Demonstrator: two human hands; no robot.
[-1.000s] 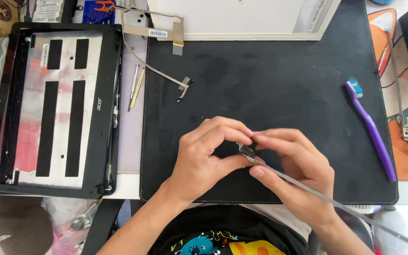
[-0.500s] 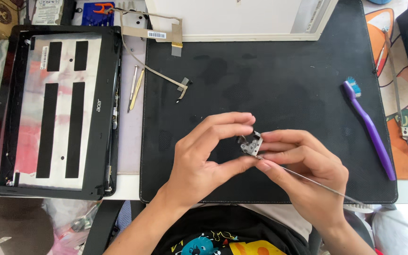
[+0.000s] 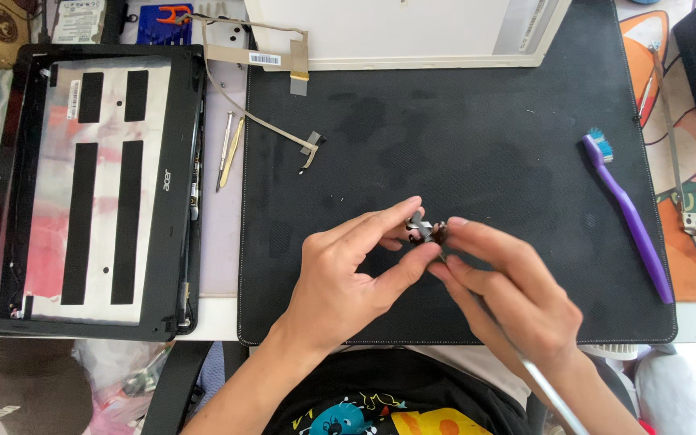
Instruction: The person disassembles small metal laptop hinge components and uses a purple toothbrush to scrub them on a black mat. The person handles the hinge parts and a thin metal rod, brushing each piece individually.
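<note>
Currently, largest item first: black work mat [image 3: 461,145] lies under and beyond both hands. To the far left of the left hand, a laptop screen back cover [image 3: 90,185], black frame with silver inner face, lies flat. Beyond the hands, at the mat's far edge, a pale panel [image 3: 396,32] with a flat ribbon cable [image 3: 259,121] trailing down toward the mat. To the right of the right hand, a purple toothbrush [image 3: 630,217] lies well apart.

Hands: left hand [image 3: 348,274] and right hand [image 3: 517,298] are together, fingertips meeting over the mat. Both pinch 1 small metal hinge bracket [image 3: 424,228], held just above the mat between thumbs and forefingers. A thin grey rod [image 3: 549,395] runs from the bracket back under the right palm toward the body.

Risks, as judged:
1. The bracket is small and the grip is fingertip only; a slip would likely drop it off the near edge into the lap.
2. The rod's long tail gives leverage; twisting could bend it at the bracket.
3. Tiny specks on the mat just beyond the hands may be screws, too small to tell; a sweep of the wrist could scatter them.
</note>
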